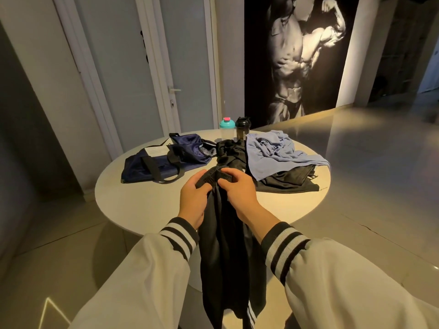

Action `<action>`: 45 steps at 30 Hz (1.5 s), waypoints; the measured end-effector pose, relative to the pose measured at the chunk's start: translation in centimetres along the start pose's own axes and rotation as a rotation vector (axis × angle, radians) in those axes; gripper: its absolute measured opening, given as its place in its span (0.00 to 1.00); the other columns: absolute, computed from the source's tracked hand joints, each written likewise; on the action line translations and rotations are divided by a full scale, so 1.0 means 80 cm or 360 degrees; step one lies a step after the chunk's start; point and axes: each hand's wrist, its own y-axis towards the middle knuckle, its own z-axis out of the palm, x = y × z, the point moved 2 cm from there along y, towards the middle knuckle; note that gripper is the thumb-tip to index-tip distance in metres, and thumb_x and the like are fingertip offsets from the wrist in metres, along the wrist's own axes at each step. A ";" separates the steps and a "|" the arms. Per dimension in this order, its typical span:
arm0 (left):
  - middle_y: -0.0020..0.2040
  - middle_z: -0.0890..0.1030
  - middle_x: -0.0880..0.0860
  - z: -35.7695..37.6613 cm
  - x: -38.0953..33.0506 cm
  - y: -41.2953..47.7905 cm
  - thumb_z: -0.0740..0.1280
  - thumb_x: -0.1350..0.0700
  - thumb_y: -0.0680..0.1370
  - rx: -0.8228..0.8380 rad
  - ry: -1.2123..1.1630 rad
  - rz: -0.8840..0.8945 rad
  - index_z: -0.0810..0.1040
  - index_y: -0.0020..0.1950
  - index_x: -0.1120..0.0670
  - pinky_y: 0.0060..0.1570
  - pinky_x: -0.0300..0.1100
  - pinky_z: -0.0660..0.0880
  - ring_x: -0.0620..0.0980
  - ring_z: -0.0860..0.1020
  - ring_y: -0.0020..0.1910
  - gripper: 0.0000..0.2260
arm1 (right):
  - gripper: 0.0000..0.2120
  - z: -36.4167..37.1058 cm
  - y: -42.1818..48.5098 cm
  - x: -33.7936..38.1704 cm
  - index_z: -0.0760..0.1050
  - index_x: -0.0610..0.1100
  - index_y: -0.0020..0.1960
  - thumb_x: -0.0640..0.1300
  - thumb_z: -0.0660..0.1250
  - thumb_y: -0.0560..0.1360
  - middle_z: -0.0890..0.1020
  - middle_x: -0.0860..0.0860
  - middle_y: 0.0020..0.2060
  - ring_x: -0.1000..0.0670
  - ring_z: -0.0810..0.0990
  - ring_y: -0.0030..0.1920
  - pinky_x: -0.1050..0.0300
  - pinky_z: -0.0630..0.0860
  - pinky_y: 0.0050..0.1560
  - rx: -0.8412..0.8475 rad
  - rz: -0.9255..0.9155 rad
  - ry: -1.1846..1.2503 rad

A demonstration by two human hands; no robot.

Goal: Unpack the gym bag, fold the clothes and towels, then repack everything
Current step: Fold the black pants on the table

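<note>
The curled fingers of your left hand [193, 198] and right hand [240, 193] pinch the waistband of the black white-striped track trousers [225, 257] above the round white counter [142, 205], so the legs hang straight, seemingly ready for folding.

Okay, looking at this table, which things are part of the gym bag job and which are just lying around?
Part of the job: black pants, gripped by the left hand and right hand; navy gym bag; blue towel; black clothes partly under it; probably the teal-lidded shaker and black shaker, for repacking.

Just lying about: white card by the bag; wall poster; doors.
</note>
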 end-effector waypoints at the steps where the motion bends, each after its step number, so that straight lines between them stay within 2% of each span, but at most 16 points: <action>1: 0.63 0.80 0.52 0.001 -0.002 0.002 0.67 0.64 0.79 -0.0041 0.0026 0.0015 0.76 0.71 0.51 0.64 0.53 0.78 0.52 0.79 0.62 0.21 | 0.14 0.002 0.001 -0.002 0.82 0.51 0.57 0.38 0.70 0.75 0.84 0.53 0.51 0.51 0.82 0.53 0.48 0.79 0.60 -0.0032 -0.0028 -0.0027; 4: 0.62 0.79 0.54 0.003 -0.007 0.004 0.69 0.63 0.78 -0.0130 0.0026 -0.0017 0.73 0.68 0.48 0.62 0.53 0.78 0.53 0.80 0.60 0.20 | 0.13 0.006 0.003 -0.004 0.82 0.50 0.58 0.41 0.71 0.75 0.84 0.53 0.51 0.54 0.82 0.53 0.50 0.79 0.61 -0.0070 -0.0062 -0.0092; 7: 0.60 0.80 0.54 0.003 -0.008 0.004 0.71 0.60 0.78 -0.0051 -0.0038 -0.0068 0.71 0.67 0.49 0.62 0.52 0.79 0.52 0.81 0.58 0.19 | 0.13 0.008 0.005 -0.005 0.81 0.52 0.59 0.44 0.71 0.75 0.84 0.54 0.52 0.54 0.82 0.53 0.50 0.80 0.60 -0.0076 -0.0100 -0.0095; 10: 0.59 0.82 0.52 0.007 -0.006 0.001 0.69 0.60 0.80 0.0085 -0.0048 -0.0055 0.73 0.69 0.51 0.63 0.51 0.78 0.50 0.82 0.58 0.18 | 0.15 0.011 0.005 -0.005 0.79 0.50 0.64 0.43 0.68 0.78 0.84 0.53 0.55 0.54 0.81 0.56 0.51 0.77 0.63 -0.0055 -0.0106 -0.0099; 13: 0.58 0.83 0.50 0.008 -0.007 0.001 0.66 0.58 0.82 -0.0009 0.0130 0.0047 0.77 0.68 0.51 0.63 0.51 0.78 0.48 0.81 0.57 0.14 | 0.17 0.015 0.003 -0.004 0.78 0.48 0.67 0.42 0.65 0.79 0.83 0.51 0.59 0.52 0.80 0.59 0.51 0.75 0.66 -0.0023 -0.0138 -0.0195; 18: 0.48 0.86 0.47 0.004 -0.011 -0.001 0.68 0.54 0.80 -0.0264 0.0155 0.0141 0.83 0.53 0.45 0.59 0.53 0.80 0.47 0.83 0.50 0.06 | 0.12 0.017 0.002 -0.004 0.80 0.46 0.61 0.41 0.68 0.78 0.84 0.51 0.52 0.53 0.81 0.53 0.54 0.77 0.60 -0.0055 -0.0257 -0.0378; 21: 0.46 0.85 0.46 0.003 -0.016 -0.003 0.70 0.54 0.80 -0.0319 0.0194 0.0212 0.82 0.45 0.39 0.58 0.52 0.80 0.46 0.83 0.49 0.08 | 0.11 0.019 0.001 -0.001 0.82 0.46 0.58 0.43 0.71 0.77 0.85 0.52 0.50 0.54 0.81 0.51 0.56 0.78 0.58 -0.0071 -0.0323 -0.0453; 22: 0.46 0.85 0.45 0.003 -0.018 -0.005 0.69 0.53 0.80 -0.0296 0.0206 0.0241 0.81 0.46 0.39 0.59 0.51 0.80 0.46 0.83 0.50 0.08 | 0.10 0.020 0.002 -0.001 0.82 0.46 0.58 0.43 0.71 0.77 0.85 0.52 0.49 0.55 0.82 0.50 0.56 0.78 0.58 -0.0066 -0.0326 -0.0447; 24: 0.50 0.85 0.45 0.006 -0.020 -0.006 0.66 0.53 0.82 -0.0169 0.0213 0.0271 0.82 0.55 0.44 0.60 0.49 0.79 0.45 0.82 0.53 0.06 | 0.10 0.022 0.004 -0.002 0.82 0.47 0.59 0.44 0.70 0.77 0.85 0.53 0.49 0.56 0.82 0.50 0.54 0.79 0.58 -0.0009 -0.0306 -0.0378; 27: 0.65 0.79 0.47 0.009 -0.016 -0.007 0.64 0.55 0.84 0.0102 0.0119 0.0183 0.72 0.74 0.49 0.66 0.43 0.74 0.44 0.77 0.64 0.18 | 0.14 0.025 0.005 -0.006 0.79 0.51 0.64 0.46 0.64 0.81 0.84 0.55 0.56 0.56 0.81 0.55 0.53 0.78 0.62 0.0108 -0.0205 -0.0179; 30: 0.72 0.73 0.48 0.004 -0.007 -0.003 0.66 0.56 0.82 0.0187 0.0110 0.0159 0.65 0.77 0.45 0.70 0.46 0.72 0.46 0.73 0.69 0.24 | 0.19 0.022 0.003 -0.011 0.72 0.49 0.73 0.41 0.59 0.83 0.80 0.52 0.63 0.56 0.79 0.60 0.59 0.76 0.63 0.0183 -0.0010 0.0100; 34: 0.64 0.78 0.49 -0.010 -0.004 -0.001 0.67 0.63 0.80 0.0040 0.0158 0.0216 0.72 0.69 0.45 0.66 0.47 0.76 0.46 0.77 0.63 0.21 | 0.22 0.021 0.002 -0.021 0.71 0.46 0.71 0.32 0.56 0.81 0.82 0.48 0.59 0.53 0.82 0.57 0.54 0.78 0.62 0.0320 -0.0030 0.0162; 38: 0.56 0.79 0.49 -0.020 -0.006 -0.001 0.61 0.68 0.80 -0.0137 0.0065 0.0246 0.76 0.61 0.48 0.60 0.46 0.79 0.48 0.79 0.57 0.16 | 0.20 -0.002 0.008 -0.034 0.72 0.48 0.68 0.35 0.63 0.78 0.75 0.51 0.60 0.53 0.75 0.60 0.57 0.73 0.62 0.0015 -0.0103 -0.0164; 40: 0.55 0.80 0.53 -0.024 -0.007 -0.001 0.59 0.68 0.80 -0.0135 0.0002 0.0236 0.76 0.59 0.52 0.50 0.40 0.81 0.51 0.81 0.53 0.15 | 0.24 -0.010 0.007 -0.044 0.69 0.52 0.71 0.37 0.67 0.77 0.72 0.53 0.61 0.54 0.72 0.62 0.56 0.70 0.63 0.0130 -0.0021 -0.0100; 43: 0.53 0.79 0.57 -0.023 -0.007 -0.001 0.56 0.69 0.79 -0.0060 -0.0056 0.0158 0.76 0.59 0.55 0.39 0.36 0.79 0.51 0.80 0.49 0.16 | 0.20 -0.003 -0.001 -0.050 0.73 0.52 0.66 0.35 0.67 0.78 0.79 0.53 0.59 0.53 0.79 0.60 0.52 0.77 0.63 0.0457 -0.0024 0.0075; 45: 0.54 0.78 0.57 -0.020 -0.006 0.000 0.55 0.69 0.78 -0.0002 -0.0074 0.0125 0.75 0.60 0.55 0.38 0.36 0.79 0.52 0.80 0.50 0.17 | 0.16 0.000 -0.004 -0.048 0.76 0.50 0.60 0.34 0.67 0.77 0.81 0.54 0.55 0.55 0.80 0.56 0.50 0.78 0.62 0.0367 -0.0130 0.0028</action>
